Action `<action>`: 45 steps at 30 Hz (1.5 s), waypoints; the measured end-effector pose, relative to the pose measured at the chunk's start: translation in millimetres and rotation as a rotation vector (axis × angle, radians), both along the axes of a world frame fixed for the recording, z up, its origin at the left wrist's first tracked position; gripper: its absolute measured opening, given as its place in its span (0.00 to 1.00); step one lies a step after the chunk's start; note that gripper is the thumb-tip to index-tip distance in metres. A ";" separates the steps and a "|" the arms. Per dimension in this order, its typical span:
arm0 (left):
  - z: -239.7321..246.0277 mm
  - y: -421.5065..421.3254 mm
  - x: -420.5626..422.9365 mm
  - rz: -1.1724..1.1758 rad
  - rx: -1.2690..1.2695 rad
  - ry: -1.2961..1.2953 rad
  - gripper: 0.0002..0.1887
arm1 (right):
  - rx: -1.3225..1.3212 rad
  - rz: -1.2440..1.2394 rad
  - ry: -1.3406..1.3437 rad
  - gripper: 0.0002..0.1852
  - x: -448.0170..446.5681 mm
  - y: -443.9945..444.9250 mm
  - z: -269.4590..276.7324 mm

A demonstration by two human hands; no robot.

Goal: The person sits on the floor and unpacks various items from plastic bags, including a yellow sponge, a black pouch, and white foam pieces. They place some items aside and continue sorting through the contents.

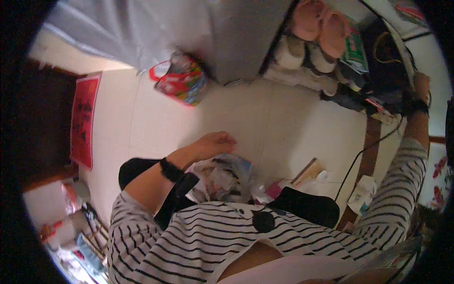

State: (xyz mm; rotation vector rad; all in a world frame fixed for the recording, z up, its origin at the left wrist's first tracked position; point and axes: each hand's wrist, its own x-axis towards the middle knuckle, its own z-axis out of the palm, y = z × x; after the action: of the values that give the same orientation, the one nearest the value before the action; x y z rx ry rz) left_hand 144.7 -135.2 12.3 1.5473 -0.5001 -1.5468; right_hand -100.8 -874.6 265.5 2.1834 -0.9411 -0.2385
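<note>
My left hand [215, 145], with a black band on the wrist, is over the pale tiled floor, just above a clear plastic bag [223, 181] of mixed items between my knees. Its fingers look loosely bent and a little blurred; I see nothing in them, though the palm side is hidden. At the far right my right arm stretches forward, also banded at the wrist. The right hand [422, 85] is beside the end of the shoe rack, near a thin curved edge. Its fingers cannot be made out.
Pink clogs [321, 25] and pale shoes [305, 56] fill the rack. A colourful red-handled bag [182, 80] leans against a grey cover [237, 39]. A black cable [358, 156] crosses the floor at right, near a white carton [362, 194]. A red printed sheet [84, 122] is at left.
</note>
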 end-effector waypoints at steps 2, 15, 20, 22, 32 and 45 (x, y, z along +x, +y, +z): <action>2.9 -1.0 -4.8 -0.091 0.042 -0.047 0.21 | -0.281 -0.243 -0.732 0.27 33.4 -2.6 -20.9; 33.9 8.1 -57.1 -0.430 -0.205 -0.514 0.23 | 1.452 0.524 -0.645 0.23 173.7 462.2 -116.5; 46.2 35.3 -61.1 -0.649 -0.192 -0.777 0.23 | 1.705 0.713 -0.472 0.21 289.6 603.7 -191.4; 50.8 43.1 -60.3 -0.683 -0.137 -0.832 0.23 | 1.745 0.745 -0.484 0.21 325.1 628.4 -228.4; 72.3 69.9 -43.2 -0.787 0.072 -1.183 0.25 | 1.536 0.746 -0.492 0.22 376.2 646.0 -290.3; 33.0 87.1 1.0 -0.183 -0.029 -1.613 0.16 | 1.057 0.624 -0.168 0.14 276.1 639.6 -289.8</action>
State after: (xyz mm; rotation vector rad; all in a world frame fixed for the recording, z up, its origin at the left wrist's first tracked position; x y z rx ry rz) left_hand 145.7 -48.2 45.2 2.5055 -1.4968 -0.0362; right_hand 175.3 -235.1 -24.3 3.3761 -0.1115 -0.2834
